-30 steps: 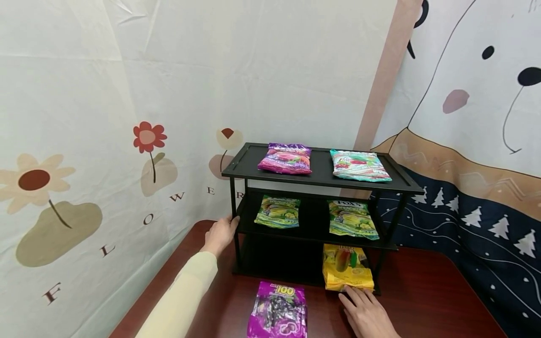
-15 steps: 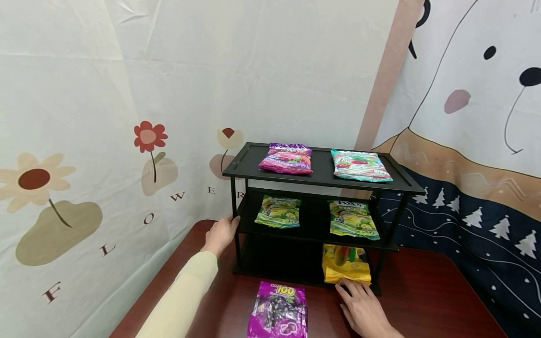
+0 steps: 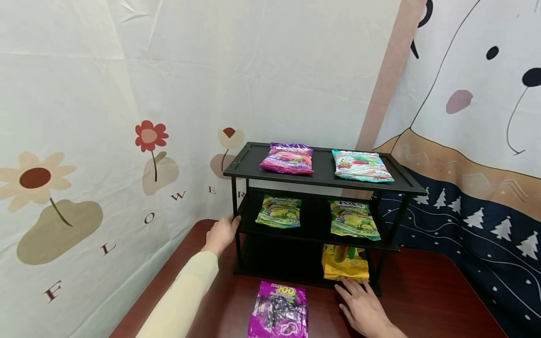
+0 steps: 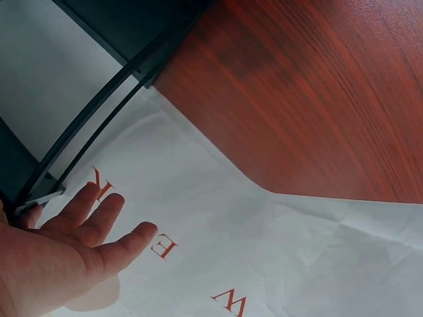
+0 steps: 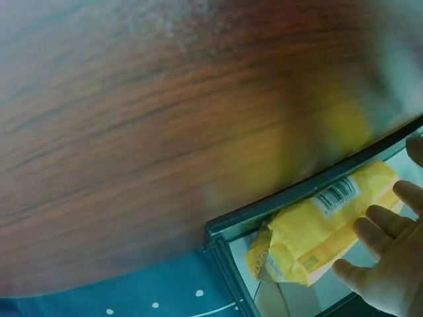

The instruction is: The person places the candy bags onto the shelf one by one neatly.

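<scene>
A black three-tier shelf rack (image 3: 321, 237) stands on the table. My left hand (image 3: 221, 234) grips its left side at the middle tier, by the front post; in the left wrist view several fingers of that hand (image 4: 79, 247) reach out loosely past the metal. On the bottom tier, at the right, lies a yellow candy bag (image 3: 345, 267) with a mango picture, partly hidden under the tier above. My right hand (image 3: 362, 305), fingers extended, touches the bag's front end. The right wrist view shows the bag (image 5: 324, 224) behind the rack's front rim, with the fingertips against it.
A purple candy bag (image 3: 279, 311) lies on the red-brown table (image 3: 427, 291) before the rack. Two green bags, left (image 3: 279, 212) and right (image 3: 354, 220), lie on the middle tier. A pink-purple bag (image 3: 288, 158) and a teal bag (image 3: 362, 166) lie on top. Printed cloth (image 3: 105, 94) hangs behind.
The yellow bag has slid a little deeper into the bottom tier, with my right hand moving slightly forward and left against it. My left hand has stayed on the rack.
</scene>
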A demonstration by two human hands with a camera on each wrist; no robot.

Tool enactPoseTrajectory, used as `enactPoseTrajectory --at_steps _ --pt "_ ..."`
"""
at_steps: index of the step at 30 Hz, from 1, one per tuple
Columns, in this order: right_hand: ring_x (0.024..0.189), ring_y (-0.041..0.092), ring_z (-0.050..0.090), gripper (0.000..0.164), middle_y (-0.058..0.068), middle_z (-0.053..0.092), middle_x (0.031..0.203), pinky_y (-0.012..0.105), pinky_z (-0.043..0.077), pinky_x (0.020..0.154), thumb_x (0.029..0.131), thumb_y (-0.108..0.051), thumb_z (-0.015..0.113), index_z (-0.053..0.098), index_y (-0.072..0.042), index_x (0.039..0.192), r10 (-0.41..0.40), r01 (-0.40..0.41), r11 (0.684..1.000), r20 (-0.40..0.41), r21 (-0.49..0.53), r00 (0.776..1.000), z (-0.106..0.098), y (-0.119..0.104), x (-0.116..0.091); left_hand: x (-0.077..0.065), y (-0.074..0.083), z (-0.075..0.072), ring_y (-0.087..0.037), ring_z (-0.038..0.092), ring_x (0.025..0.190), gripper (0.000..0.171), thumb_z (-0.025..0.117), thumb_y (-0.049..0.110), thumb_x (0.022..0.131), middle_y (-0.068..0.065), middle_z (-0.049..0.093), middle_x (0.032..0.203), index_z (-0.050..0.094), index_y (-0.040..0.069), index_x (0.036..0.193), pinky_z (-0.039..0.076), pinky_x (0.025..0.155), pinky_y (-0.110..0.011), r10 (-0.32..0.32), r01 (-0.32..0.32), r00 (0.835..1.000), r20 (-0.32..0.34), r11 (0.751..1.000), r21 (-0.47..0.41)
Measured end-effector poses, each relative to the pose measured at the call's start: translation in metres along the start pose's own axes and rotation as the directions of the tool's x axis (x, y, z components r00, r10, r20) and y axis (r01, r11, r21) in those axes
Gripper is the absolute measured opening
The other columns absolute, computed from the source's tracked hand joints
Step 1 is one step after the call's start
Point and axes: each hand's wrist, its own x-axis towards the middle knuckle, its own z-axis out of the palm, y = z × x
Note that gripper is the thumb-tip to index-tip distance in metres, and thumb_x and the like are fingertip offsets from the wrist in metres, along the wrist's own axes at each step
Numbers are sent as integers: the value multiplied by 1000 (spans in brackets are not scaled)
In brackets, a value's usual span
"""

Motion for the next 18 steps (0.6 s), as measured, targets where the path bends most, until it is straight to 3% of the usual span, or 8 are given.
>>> enactPoseTrajectory --at_steps 5,10,13,15,18 --pt "106 25 63 36 6 67 118 54 49 86 81 -22 82 73 -14 115 -37 26 998 -182 -58 983 -5 1 1 0 0 0 -46 54 120 50 38 36 108 -24 58 135 48 7 148 36 99 -67 -4 4 1000 -2 1000 -2" --pt "97 21 65 37 2 69 110 49 51 81 77 -18 84 75 -15 113 -15 0 998 -266 -56 964 -14 4 1 -1 1 -1 -46 53 122 52 37 38 108 -24 58 135 48 6 148 35 99 -67 -10 10 1000 -6 1000 0" --pt "95 22 66 31 3 69 107 49 51 80 80 -18 81 75 -14 110 0 -13 999 -306 -41 952 -21 8 0 -2 1 -1 -46 53 121 52 37 38 108 -24 58 134 48 6 147 35 99 -68 -12 12 1000 -8 1000 3" --pt "94 23 66 22 4 70 105 49 51 81 92 -26 70 75 -13 109 4 -17 999 -333 -35 943 -26 13 -1 -2 1 -1 -46 53 121 52 37 38 108 -24 58 134 48 6 148 35 98 -67 -10 10 1000 -6 1000 2" --pt "93 25 66 46 6 70 103 49 50 82 106 -40 42 76 -10 107 34 -49 998 -376 -31 926 -33 22 -3 -2 1 -1 -47 53 121 51 37 37 108 -25 57 135 48 6 148 35 98 -68 -3 3 1000 -4 1000 -1"
